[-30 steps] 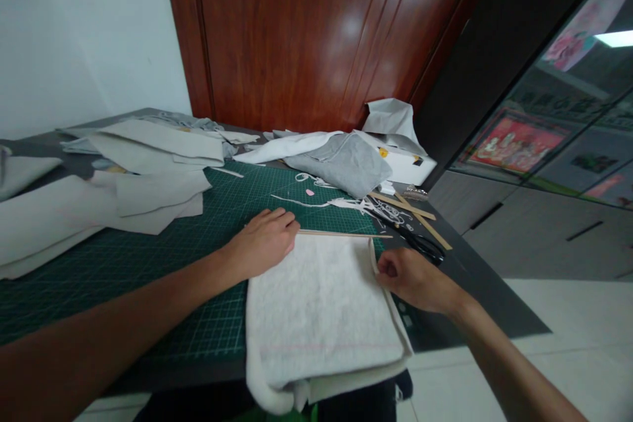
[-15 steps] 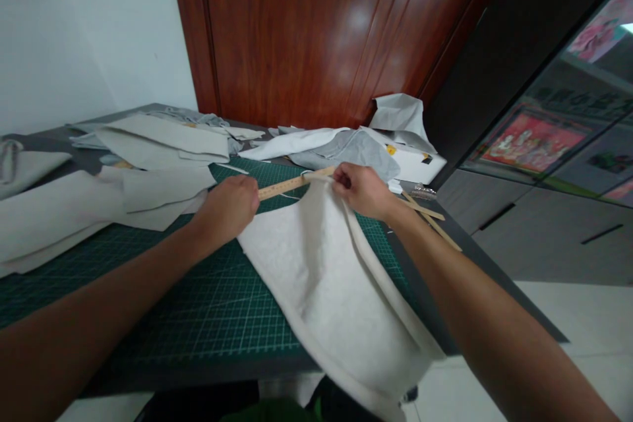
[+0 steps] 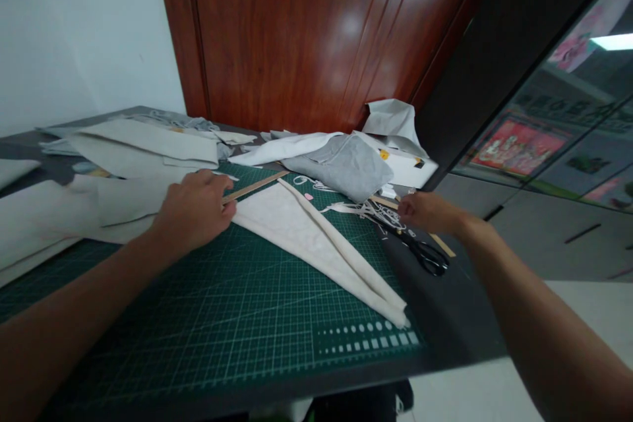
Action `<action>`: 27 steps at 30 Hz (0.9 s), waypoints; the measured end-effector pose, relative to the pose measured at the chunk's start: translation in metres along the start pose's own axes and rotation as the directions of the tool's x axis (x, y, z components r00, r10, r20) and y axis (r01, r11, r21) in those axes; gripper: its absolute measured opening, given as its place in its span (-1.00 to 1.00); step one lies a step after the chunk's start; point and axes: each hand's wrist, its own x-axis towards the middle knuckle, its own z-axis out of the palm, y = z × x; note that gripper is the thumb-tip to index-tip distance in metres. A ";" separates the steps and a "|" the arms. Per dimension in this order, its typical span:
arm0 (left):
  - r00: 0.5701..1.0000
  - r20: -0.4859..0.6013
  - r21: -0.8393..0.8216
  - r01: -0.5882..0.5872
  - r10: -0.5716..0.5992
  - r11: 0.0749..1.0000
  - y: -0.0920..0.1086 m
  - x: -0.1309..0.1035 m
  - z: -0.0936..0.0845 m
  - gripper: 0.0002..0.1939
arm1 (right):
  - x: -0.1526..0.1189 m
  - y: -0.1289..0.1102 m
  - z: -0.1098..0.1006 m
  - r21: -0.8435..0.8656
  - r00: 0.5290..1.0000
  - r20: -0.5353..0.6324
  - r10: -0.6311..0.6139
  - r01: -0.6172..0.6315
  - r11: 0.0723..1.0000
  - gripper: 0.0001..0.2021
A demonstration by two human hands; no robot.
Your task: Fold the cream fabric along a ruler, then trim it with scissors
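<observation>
Head view, far left: I see pale cloth pieces point(image 3: 128, 201) heaped on the worktop point(image 3: 462, 326), partly over a green cutting mat point(image 3: 208, 323). Just right of them comes the left hand point(image 3: 198, 208), thumb and fingers a little parted around the near end of a wooden ruler point(image 3: 257, 186); I can't tell whether they pinch it. The hand also covers the left corner of a cream cloth point(image 3: 321, 250). That cloth lies on the mat beside the ruler, folded lengthwise, slanting down to the mat's near right corner, where it narrows. Past its far tip I find a small pink scrap point(image 3: 308, 196), then a crumpled grey cloth point(image 3: 341, 171) and white strings point(image 3: 346, 208). Behind these sits a white box point(image 3: 408, 170). Further right, the right hand point(image 3: 415, 211) is curled narrow over some wooden strips point(image 3: 442, 245); its inside is hidden, so I can't tell whether it holds anything. Black-handled scissors point(image 3: 428, 256) lie just nearer than it.
</observation>
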 end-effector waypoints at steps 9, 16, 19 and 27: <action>0.878 0.107 -0.437 -0.381 0.467 0.815 0.041 -0.011 0.020 -0.52 | -0.044 0.041 0.062 -0.114 0.971 0.187 0.147 -0.127 0.985 -0.66; 0.867 0.077 -0.460 -0.407 0.492 0.789 0.038 -0.011 0.029 -0.70 | -0.053 0.047 0.063 -0.067 0.966 0.190 0.174 -0.164 0.984 -0.67; 0.857 0.030 -0.417 -0.458 0.515 0.785 0.040 -0.012 0.028 -0.72 | -0.056 0.042 0.061 -0.042 0.973 0.138 0.185 -0.181 0.983 -0.72; 0.862 0.014 -0.432 -0.452 0.508 0.780 0.050 -0.017 0.026 -0.75 | -0.052 -0.073 0.055 0.271 0.983 -0.153 -0.098 0.137 0.953 -0.55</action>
